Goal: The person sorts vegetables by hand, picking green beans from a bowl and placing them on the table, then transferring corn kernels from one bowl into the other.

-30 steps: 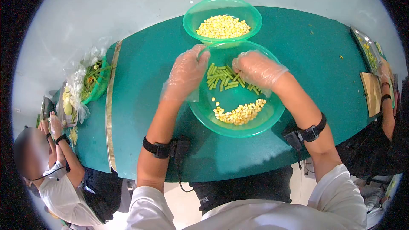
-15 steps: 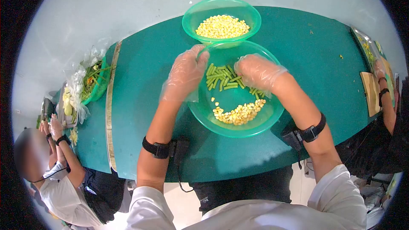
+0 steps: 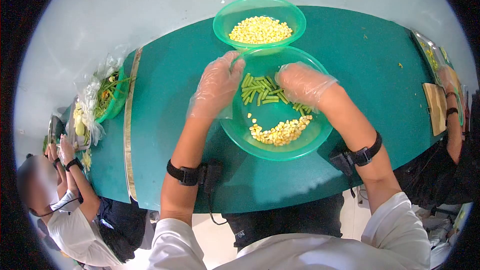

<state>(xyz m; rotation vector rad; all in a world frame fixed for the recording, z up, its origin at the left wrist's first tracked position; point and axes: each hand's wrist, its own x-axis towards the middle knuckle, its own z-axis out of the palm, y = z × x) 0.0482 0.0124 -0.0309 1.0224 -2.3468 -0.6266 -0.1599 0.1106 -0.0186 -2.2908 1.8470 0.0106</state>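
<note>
Clasping green bowl (image 3: pixel 280 155) by rim, left grip (image 3: pixel 217 84), cut beans (image 3: pixel 260 89) beside curled right grip (image 3: pixel 302 82), its hold unclear.

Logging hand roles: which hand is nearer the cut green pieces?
Right. The right hand is over the right end of the green pieces; the left hand is left of them, at the near bowl's rim.

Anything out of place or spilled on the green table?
Minor: a small yellow-green scrap lies loose on the green tabletop, right of the large translucent green plastic bowl, outside any container. Nothing looks clearly damaged.
</note>
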